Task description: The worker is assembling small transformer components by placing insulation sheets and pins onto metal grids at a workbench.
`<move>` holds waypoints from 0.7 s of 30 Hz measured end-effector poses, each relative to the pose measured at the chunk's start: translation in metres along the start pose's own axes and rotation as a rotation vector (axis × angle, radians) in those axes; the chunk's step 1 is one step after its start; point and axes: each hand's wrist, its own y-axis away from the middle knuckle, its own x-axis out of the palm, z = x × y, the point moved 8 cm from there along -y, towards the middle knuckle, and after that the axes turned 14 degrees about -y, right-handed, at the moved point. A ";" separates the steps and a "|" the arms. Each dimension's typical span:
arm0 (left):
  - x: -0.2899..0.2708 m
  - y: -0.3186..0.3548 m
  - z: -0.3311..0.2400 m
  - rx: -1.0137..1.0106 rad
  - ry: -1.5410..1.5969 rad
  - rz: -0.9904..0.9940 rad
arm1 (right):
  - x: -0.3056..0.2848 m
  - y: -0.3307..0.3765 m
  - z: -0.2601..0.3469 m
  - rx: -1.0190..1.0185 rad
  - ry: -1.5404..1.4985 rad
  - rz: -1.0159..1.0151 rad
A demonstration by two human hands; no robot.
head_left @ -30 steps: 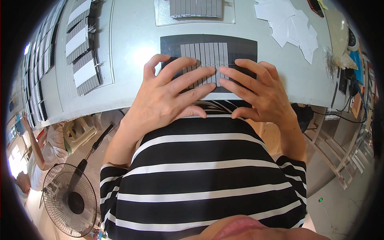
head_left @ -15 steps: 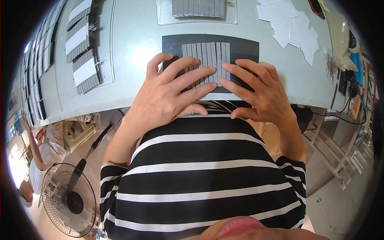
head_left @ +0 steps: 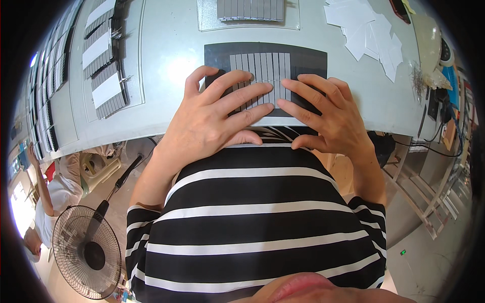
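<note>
Several narrow grey strips (head_left: 260, 65) lie side by side in a block on a dark flat mat (head_left: 310, 58) at the table's near edge. My left hand (head_left: 212, 111) reaches over the block from the left, fingers spread and their tips resting on the strips. From the right, my right hand (head_left: 326, 111) touches the strips at the block's right side with two fingertips, its other fingers apart. Neither hand grips anything. Part of the block's lower left lies hidden under my left fingers.
Beyond the mat, another block of grey strips (head_left: 250, 10) sits on a clear sheet. White paper pieces (head_left: 366, 33) lie at the right. Stacked strips with white papers (head_left: 106, 91) stand at the left. A fan (head_left: 93, 255) and another person (head_left: 60, 182) are at lower left.
My hands have stayed almost still on the strips. The mat and the block look the same.
</note>
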 end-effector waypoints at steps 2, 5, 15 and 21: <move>0.000 0.000 0.000 -0.002 0.003 0.000 | 0.000 0.000 0.000 -0.004 0.007 -0.001; 0.000 0.000 0.000 0.001 0.004 -0.004 | -0.001 0.000 0.001 -0.010 -0.003 -0.017; 0.001 -0.004 -0.002 -0.013 -0.030 0.039 | -0.005 0.003 -0.002 0.013 -0.028 -0.044; 0.004 -0.005 -0.003 -0.005 -0.052 0.071 | -0.004 0.001 -0.002 0.022 -0.018 -0.028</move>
